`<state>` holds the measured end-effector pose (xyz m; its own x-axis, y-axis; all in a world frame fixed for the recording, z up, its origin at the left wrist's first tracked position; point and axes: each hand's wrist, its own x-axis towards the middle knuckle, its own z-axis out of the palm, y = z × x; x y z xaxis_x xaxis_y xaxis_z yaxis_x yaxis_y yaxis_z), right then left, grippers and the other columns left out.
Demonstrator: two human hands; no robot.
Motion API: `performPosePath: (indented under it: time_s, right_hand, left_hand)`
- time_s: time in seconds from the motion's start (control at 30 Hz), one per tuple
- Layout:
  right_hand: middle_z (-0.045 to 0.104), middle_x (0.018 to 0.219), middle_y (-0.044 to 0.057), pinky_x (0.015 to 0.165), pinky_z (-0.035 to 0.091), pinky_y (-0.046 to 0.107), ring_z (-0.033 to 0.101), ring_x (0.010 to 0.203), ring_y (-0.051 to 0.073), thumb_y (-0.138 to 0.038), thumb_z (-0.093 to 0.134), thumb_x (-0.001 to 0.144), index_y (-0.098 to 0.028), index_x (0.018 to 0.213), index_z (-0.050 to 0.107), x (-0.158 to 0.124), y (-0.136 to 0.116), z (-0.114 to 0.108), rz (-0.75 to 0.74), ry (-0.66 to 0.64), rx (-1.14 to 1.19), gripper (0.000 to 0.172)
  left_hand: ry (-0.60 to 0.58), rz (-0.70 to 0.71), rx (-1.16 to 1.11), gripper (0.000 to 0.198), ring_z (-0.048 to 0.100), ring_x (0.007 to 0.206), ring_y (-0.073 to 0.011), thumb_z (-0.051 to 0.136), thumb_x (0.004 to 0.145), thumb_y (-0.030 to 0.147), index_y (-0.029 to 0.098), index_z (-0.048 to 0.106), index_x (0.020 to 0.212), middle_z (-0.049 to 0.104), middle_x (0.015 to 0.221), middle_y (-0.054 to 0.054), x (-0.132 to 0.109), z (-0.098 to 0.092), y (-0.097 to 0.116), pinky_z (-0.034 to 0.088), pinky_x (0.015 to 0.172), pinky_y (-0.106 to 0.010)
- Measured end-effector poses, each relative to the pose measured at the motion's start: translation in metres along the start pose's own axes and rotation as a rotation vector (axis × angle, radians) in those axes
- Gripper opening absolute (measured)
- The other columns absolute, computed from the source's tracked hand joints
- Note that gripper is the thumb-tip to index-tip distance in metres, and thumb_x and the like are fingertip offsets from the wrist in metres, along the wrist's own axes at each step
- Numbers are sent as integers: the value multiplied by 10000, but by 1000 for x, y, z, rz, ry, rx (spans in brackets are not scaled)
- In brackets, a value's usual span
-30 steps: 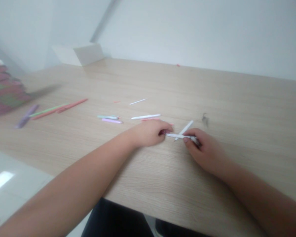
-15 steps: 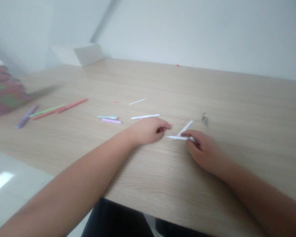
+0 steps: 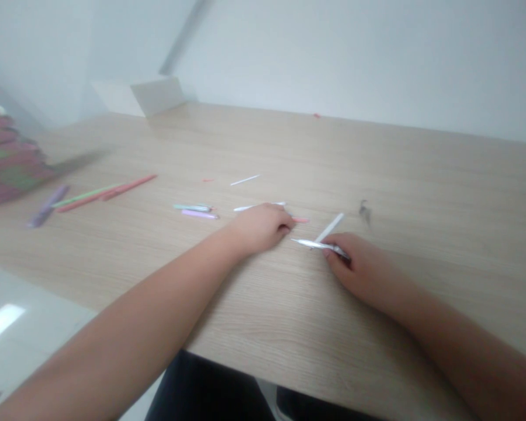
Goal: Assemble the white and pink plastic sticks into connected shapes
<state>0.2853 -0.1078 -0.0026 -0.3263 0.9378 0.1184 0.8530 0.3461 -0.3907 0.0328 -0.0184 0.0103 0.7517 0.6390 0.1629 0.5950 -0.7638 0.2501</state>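
Right-hand grip [image 3: 362, 263] pinches a white pen [image 3: 318, 244]; left hand [image 3: 260, 228] curls beside a pink pen [image 3: 301, 220].

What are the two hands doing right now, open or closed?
Left hand: curled closed, nothing visible in it, beside a pink pen.
Right hand: closed, holding a white pen.

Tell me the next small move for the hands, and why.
Probably bring the left hand over to the white pen pinched in the right hand: the left hand lies just short of it, and the pen's far end sticks out free.
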Motion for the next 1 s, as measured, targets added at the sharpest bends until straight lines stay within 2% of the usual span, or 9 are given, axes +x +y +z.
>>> performPosePath:
  time_s: [0.07, 0.23, 0.37, 0.5, 0.6, 0.7, 0.83, 0.93, 1.0]
  right_hand:
    - [745, 1086, 86, 834, 523, 394, 692, 977, 259, -316, 486, 1036, -231, 1157, 692, 0, 0, 0, 5, -3, -8, 253]
    - [748, 1068, 77, 808, 517, 378, 691, 947, 253, -281, 501, 1010, -231, 1113, 686, -1, -2, -2, 28, -22, -13, 218]
    - [752, 992, 63, 752, 507, 367, 692, 873, 247, -280, 508, 1000, -237, 1090, 684, -1, -3, -3, 56, -27, -12, 202]
    - [755, 993, 58, 749, 511, 367, 699, 865, 248, -290, 516, 995, -242, 1096, 683, -2, -2, -3, 61, -21, -9, 201]
    - [755, 1026, 54, 773, 519, 376, 701, 899, 252, -300, 516, 997, -249, 1118, 678, -3, -2, -4, 64, -36, -14, 209]
    - [753, 1037, 50, 786, 523, 385, 700, 904, 251, -318, 516, 1002, -255, 1139, 673, -4, -3, -5, 74, -53, -17, 218]
    - [754, 1020, 59, 767, 524, 384, 700, 883, 255, -335, 528, 994, -247, 1123, 682, -5, -4, -7, 80, -61, -26, 219]
    - [759, 983, 56, 745, 525, 375, 702, 848, 250, -341, 526, 996, -246, 1108, 688, -5, -4, -8, 74, -63, -27, 219]
    - [764, 967, 54, 742, 530, 373, 705, 835, 249, -340, 523, 996, -249, 1097, 692, -5, -4, -7, 64, -55, -29, 217]
  left_hand:
    - [-19, -17, 23, 289, 700, 1039, -269, 519, 989, 247, 199, 793, 1066, 764, 1059, -108, 0, 0, 1, 527, 932, -392]
    - [-44, -18, 78, 436, 699, 1075, -279, 390, 1059, 299, 248, 702, 1359, 734, 1096, -127, -1, 3, 3, 524, 956, -420]
    - [-47, -11, 87, 458, 692, 1107, -282, 367, 1063, 288, 256, 667, 1408, 722, 1138, -132, -2, 4, 5, 522, 971, -424]
    - [-24, -13, 8, 402, 696, 1066, -264, 405, 1043, 280, 212, 725, 1275, 745, 1120, -120, -4, 1, 2, 521, 941, -394]
    - [16, -25, -104, 298, 697, 970, -232, 472, 1013, 292, 194, 743, 1090, 767, 1058, -85, -7, -3, -1, 518, 847, -345]
    - [43, -59, -197, 223, 687, 868, -198, 532, 980, 305, 201, 729, 986, 770, 970, -49, -9, -4, -5, 502, 770, -306]
    - [34, -80, -240, 202, 700, 869, -187, 575, 948, 288, 214, 751, 1011, 787, 985, -31, -10, -6, -9, 505, 789, -296]
    - [0, -77, -222, 251, 724, 962, -203, 580, 945, 269, 236, 768, 1108, 801, 1059, -26, -10, -9, -13, 520, 876, -313]
    - [-29, -65, -179, 260, 725, 1048, -222, 566, 952, 255, 242, 777, 1103, 801, 1107, -26, -10, -11, -14, 519, 939, -330]
